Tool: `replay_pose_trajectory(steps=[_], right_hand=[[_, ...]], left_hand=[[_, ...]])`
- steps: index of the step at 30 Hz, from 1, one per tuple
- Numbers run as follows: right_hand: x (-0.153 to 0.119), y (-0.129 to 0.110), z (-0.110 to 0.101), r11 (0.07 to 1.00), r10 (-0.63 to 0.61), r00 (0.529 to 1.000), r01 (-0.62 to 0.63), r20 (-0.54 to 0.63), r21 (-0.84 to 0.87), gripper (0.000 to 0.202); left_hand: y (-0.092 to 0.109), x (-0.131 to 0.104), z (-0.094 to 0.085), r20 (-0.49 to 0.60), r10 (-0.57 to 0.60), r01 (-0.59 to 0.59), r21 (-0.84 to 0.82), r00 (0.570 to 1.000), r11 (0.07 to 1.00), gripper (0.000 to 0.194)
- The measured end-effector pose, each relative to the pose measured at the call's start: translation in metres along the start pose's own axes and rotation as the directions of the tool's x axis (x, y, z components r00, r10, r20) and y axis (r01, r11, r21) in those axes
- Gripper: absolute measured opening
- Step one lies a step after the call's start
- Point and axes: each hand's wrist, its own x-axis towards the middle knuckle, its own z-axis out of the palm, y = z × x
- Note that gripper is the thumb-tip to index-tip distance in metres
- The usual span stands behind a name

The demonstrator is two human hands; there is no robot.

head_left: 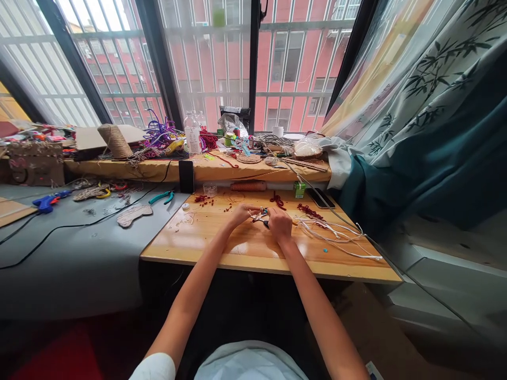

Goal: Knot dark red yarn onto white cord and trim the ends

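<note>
My left hand (pixel 242 214) is closed in a pinch at the middle of the wooden tabletop, with its fingertips on a small whitish piece (pixel 257 216) that looks like cord. Close on its right, my right hand (pixel 279 224) is curled into a fist. Small teal and dark parts show at its fingers, and a thin yellowish tip pokes out on its far side; the fingers hide most of what it grips. To the right of this hand lie loose white cords (pixel 340 236) and a pile of dark red beads or knotted cord (pixel 312 213).
Dark red bits (pixel 203 199) lie near a clear round container (pixel 210 189). A spool of orange-brown thread (pixel 248 186), a green box (pixel 300 189) and a phone (pixel 320 198) line the back. Teal pliers (pixel 161 198) and a blue glue gun (pixel 46 203) rest on the grey surface leftward.
</note>
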Motion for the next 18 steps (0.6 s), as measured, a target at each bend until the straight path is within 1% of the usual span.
replay_pose_trajectory(steps=[5, 10, 13, 18], right_hand=[[0.0007, 0.0021, -0.0016, 0.999, -0.01, 1.0, 0.01, 0.004, 0.038, 0.028], [0.0011, 0.0036, -0.0033, 0.996, -0.053, 0.998, 0.051, 0.021, 0.073, 0.028], [0.0008, 0.003, -0.0039, 0.994, -0.072, 0.997, 0.07, 0.027, 0.083, 0.028], [-0.0003, 0.0014, -0.0039, 0.993, -0.092, 0.995, 0.088, 0.042, 0.079, 0.028]], left_hand=[[0.001, 0.0012, -0.0012, -0.105, 0.087, -0.08, 0.074, 0.991, 0.994, 0.013], [0.0009, 0.002, 0.0009, -0.157, 0.091, -0.083, 0.057, 0.983, 0.995, 0.008], [0.0023, 0.0012, 0.0036, -0.164, 0.055, -0.057, -0.005, 0.985, 0.998, 0.011], [0.0061, -0.0004, 0.0033, -0.109, -0.005, -0.01, -0.134, 0.994, 0.991, 0.018]])
